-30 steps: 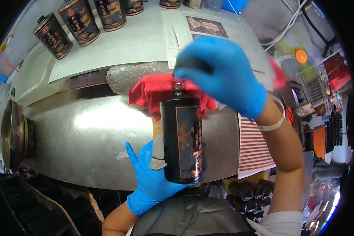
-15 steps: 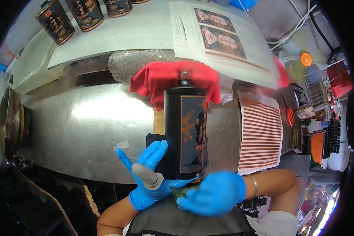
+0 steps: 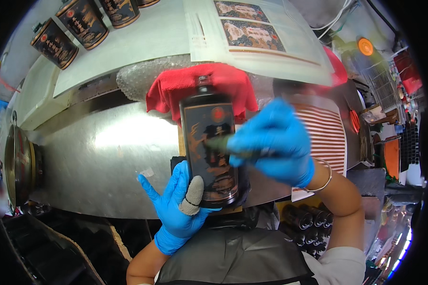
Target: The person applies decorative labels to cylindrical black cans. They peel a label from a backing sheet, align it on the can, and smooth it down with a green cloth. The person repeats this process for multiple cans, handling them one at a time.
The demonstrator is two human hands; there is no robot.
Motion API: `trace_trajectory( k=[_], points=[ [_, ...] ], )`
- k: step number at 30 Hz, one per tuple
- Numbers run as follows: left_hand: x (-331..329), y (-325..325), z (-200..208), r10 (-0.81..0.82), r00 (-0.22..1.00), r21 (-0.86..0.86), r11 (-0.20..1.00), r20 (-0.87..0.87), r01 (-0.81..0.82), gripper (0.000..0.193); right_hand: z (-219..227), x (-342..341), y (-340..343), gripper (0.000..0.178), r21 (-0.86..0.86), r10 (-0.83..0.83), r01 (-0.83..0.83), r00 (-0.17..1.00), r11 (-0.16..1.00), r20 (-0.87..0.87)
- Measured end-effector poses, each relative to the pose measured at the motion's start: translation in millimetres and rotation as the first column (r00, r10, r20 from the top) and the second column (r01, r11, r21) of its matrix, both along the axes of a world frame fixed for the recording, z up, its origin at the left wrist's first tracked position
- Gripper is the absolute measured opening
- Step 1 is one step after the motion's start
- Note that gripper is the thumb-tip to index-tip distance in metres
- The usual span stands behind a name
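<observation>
Bench (image 3: 81,175) runs under the bottle (image 3: 202,164), whose neck lies over the red cloth (image 3: 169,90). Left hand (image 3: 176,209), fingers spread, braces the bottle's base; right hand (image 3: 280,147), at its right, pinches a dark tool (image 3: 218,144) (too blurry to ID). Looks like the rubbing step; next move probably needs light, even pressure.

The bottle (image 3: 199,164) is before me over the counter (image 3: 81,175), my left hand (image 3: 178,213) at its lower left, the pad (image 3: 218,142) in my right hand (image 3: 276,147) over its front. Behind the bottle's neck lies the cloth (image 3: 164,92); behind it leftward, bubble wrap (image 3: 132,81). Right of it lies a sheet (image 3: 325,142); far behind, left, stand other bottles (image 3: 84,23).
</observation>
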State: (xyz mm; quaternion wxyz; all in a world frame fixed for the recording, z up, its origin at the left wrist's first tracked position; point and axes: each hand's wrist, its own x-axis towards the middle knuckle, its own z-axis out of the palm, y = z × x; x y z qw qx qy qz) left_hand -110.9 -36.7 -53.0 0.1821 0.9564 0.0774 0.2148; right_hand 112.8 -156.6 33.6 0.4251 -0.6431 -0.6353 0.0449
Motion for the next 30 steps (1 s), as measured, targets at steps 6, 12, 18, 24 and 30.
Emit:
trace_trajectory(
  k=[6, 12, 18, 24, 30],
  points=[
    [3.8, -7.1, -8.5, 0.058, 0.998, -0.176, 0.983, -0.015, -0.060, 0.083, -35.8, -42.4, -62.0, 0.029, -0.124, 0.247, -0.222, 0.936, 0.967, 0.250],
    [8.4, 0.1, -1.3, 0.028, 0.997, -0.208, 0.977, -0.070, -0.042, 0.106, -8.2, -61.5, -12.1, 0.011, -0.122, 0.142, -0.129, 0.984, 0.984, 0.104],
    [20.8, 12.0, 19.3, -0.020, 0.986, -0.188, 0.982, -0.165, -0.012, 0.113, 4.2, 49.3, 67.4, 0.010, 0.261, -0.503, 0.438, 0.814, 0.860, 0.292],
    [23.7, 25.4, -2.4, -0.146, 0.943, -0.092, 0.988, -0.298, 0.124, 0.109, -23.3, -53.9, 7.0, 0.006, 0.071, 0.022, -0.044, 0.958, 0.997, 0.286],
    [24.8, 25.5, -10.5, -0.263, 0.931, -0.495, 0.862, -0.253, 0.109, 0.105, -31.0, 42.9, 36.8, 0.005, 0.284, -0.518, 0.491, 0.855, 0.824, 0.027]
  ],
)
